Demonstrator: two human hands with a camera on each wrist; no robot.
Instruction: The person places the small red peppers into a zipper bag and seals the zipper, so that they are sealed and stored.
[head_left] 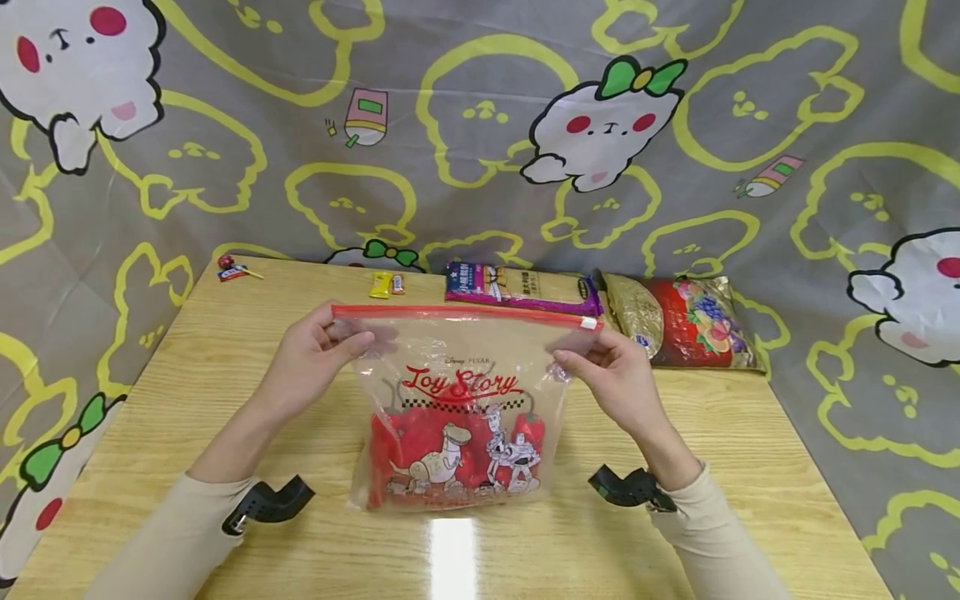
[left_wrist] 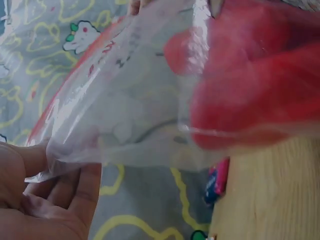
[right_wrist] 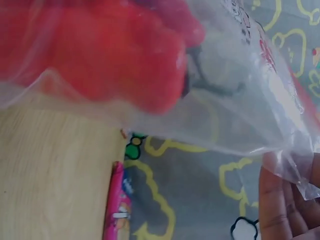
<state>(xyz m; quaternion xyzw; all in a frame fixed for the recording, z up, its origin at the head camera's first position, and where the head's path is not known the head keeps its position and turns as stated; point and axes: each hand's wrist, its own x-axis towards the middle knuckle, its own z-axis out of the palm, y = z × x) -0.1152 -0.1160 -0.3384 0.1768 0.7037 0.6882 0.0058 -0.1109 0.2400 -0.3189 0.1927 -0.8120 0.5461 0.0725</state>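
Note:
A clear plastic zipper bag [head_left: 461, 337] with a red top strip, a white slider at its right end and "Toy Story" print stands upright above the table. Several red peppers [head_left: 386, 442] with dark stems show through its lower part; the right wrist view also has a red pepper [right_wrist: 125, 55] inside the plastic. My left hand [head_left: 318, 354] pinches the bag's upper left corner between thumb and fingers. At the upper right corner, near the slider, my right hand [head_left: 618, 379] pinches the plastic likewise. The zip strip runs taut between both hands.
Along the wooden table's [head_left: 150, 433] back edge lie a purple noodle-like packet [head_left: 525, 287], a gold and red bag [head_left: 697, 325], small wrapped candies [head_left: 381, 285] and a lollipop [head_left: 227, 262]. A patterned grey cloth [head_left: 480, 167] hangs behind.

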